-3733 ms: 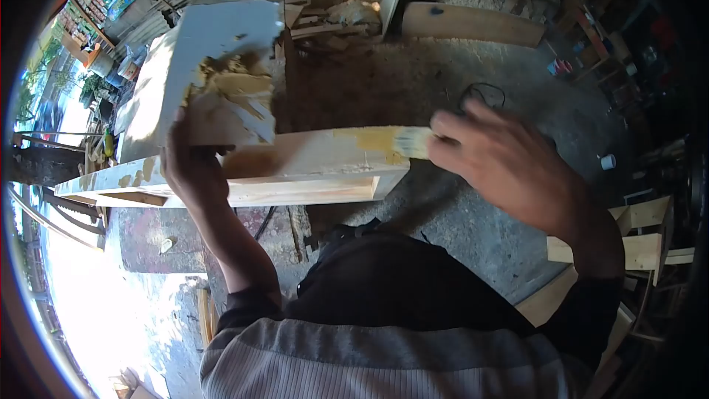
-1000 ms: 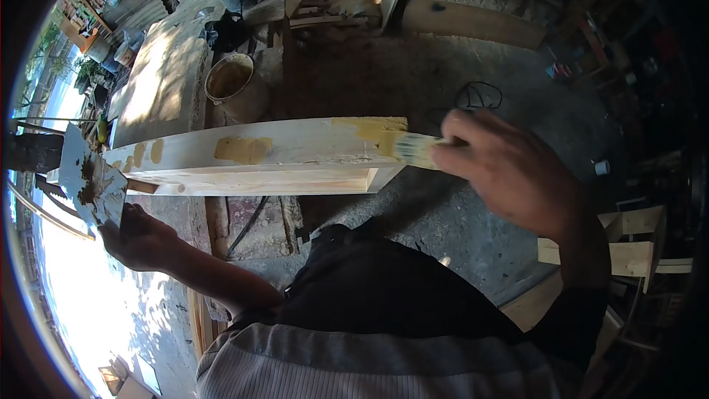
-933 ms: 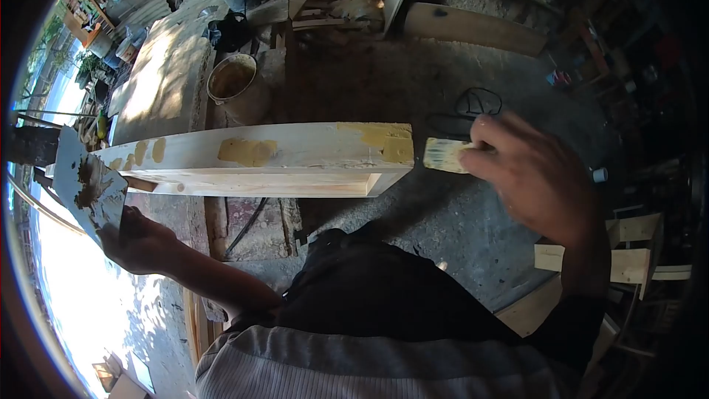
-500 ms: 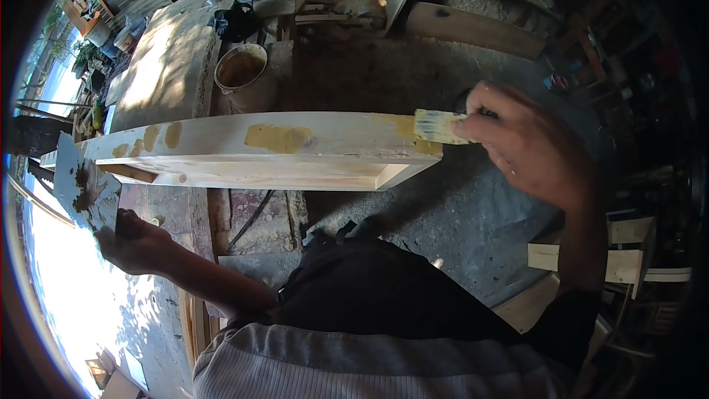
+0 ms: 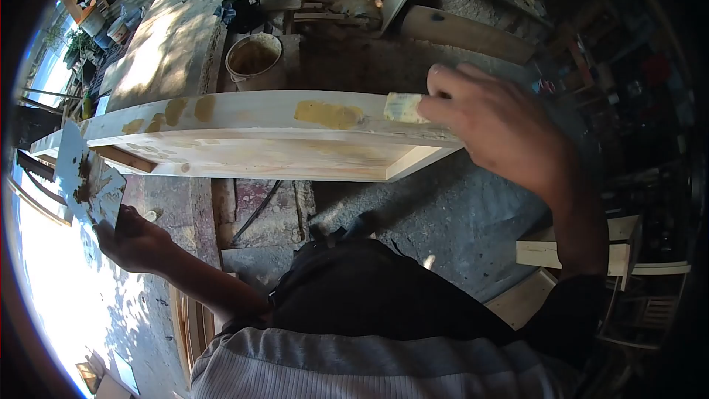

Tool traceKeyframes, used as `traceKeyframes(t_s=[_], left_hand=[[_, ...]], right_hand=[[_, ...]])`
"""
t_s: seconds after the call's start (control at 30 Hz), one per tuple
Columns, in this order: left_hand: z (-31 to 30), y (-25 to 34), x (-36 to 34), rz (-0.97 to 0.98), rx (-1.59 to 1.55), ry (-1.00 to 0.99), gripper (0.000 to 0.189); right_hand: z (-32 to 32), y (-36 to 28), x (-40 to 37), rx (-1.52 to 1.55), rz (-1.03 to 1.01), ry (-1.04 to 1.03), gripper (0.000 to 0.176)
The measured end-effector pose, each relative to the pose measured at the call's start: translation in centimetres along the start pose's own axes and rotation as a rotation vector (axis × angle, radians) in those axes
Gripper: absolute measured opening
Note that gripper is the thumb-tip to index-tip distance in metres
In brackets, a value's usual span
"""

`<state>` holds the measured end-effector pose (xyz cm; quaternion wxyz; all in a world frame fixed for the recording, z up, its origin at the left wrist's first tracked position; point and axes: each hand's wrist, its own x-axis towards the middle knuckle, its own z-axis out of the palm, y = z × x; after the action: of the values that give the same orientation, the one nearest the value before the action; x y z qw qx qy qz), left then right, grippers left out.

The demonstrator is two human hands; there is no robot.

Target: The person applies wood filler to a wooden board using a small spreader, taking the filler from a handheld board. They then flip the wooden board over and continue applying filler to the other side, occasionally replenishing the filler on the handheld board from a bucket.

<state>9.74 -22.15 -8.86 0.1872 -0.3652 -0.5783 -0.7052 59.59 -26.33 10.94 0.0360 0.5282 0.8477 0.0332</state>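
Observation:
A framed wooden panel (image 5: 258,115) stretches across the view with its narrow edge facing up. Several patches of yellowish wood filler (image 5: 329,114) mark that edge. My right hand (image 5: 502,122) is closed around a putty knife (image 5: 401,108), whose filler-smeared blade lies against the edge near the panel's right end. The knife's handle is hidden in my fingers. At the left, my left hand (image 5: 139,245) grips a broad, flat metal plate (image 5: 90,179) streaked with dark and yellowish filler, held tilted beside the panel's left end.
A dirty bucket (image 5: 253,58) stands behind the panel, by a worn workbench (image 5: 159,55). Wood scraps (image 5: 354,4) are piled at the back. Wooden pieces (image 5: 572,251) stand at the lower right, and a saw blade (image 5: 35,166) shows at the far left.
My right hand and the putty knife have moved left along the edge, toward the large filler patch. The panel sits further right and higher in view. My left hand stays nearly still.

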Motion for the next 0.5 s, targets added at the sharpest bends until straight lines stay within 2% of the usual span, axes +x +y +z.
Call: traceKeyframes(t_s=[0.03, 0.17, 0.23, 0.27, 0.3, 0.37, 0.4, 0.47, 0.5], left_hand=[[-0.1, -1.4, 0.6, -0.393, -0.557, 0.04, 0.036], [-1.4, -3.8, 0.9, -0.433, -0.742, -0.091, 0.034], [-0.7, -1.9, 0.1, -0.177, -0.226, -0.036, 0.035], [-0.8, -2.4, 0.5, -0.406, -0.526, -0.019, 0.033], [-0.8, -1.3, 0.4, -0.408, -0.529, -0.026, 0.033], [-1.1, 2.0, -0.1, 0.444, 0.447, -0.163, 0.031], [-1.1, 1.4, 0.0, 0.442, 0.453, -0.161, 0.031], [-1.0, -0.2, 0.3, -0.439, -0.561, -0.094, 0.03], [-1.1, -0.4, 0.3, -0.435, -0.564, -0.107, 0.03]], right_hand=[[0.3, -0.5, 0.7, 0.015, -0.074, 0.019, 0.013], [-1.6, -1.1, 0.5, -0.119, 0.033, -0.049, 0.013], [-1.4, -1.5, 1.9, -0.06, -0.043, -0.008, 0.016], [-1.1, -1.9, 1.6, -0.057, -0.034, -0.013, 0.016], [-0.5, -2.1, 1.4, -0.004, -0.032, -0.032, 0.018], [-1.0, -2.6, 1.6, 0.043, -0.043, -0.046, 0.021], [-2.1, -3.1, 1.4, -0.049, 0.003, -0.063, 0.022], [-3.1, -4.3, 0.2, -0.118, 0.066, -0.084, 0.024], [-3.4, -4.7, -0.5, -0.101, 0.085, -0.089, 0.026]])
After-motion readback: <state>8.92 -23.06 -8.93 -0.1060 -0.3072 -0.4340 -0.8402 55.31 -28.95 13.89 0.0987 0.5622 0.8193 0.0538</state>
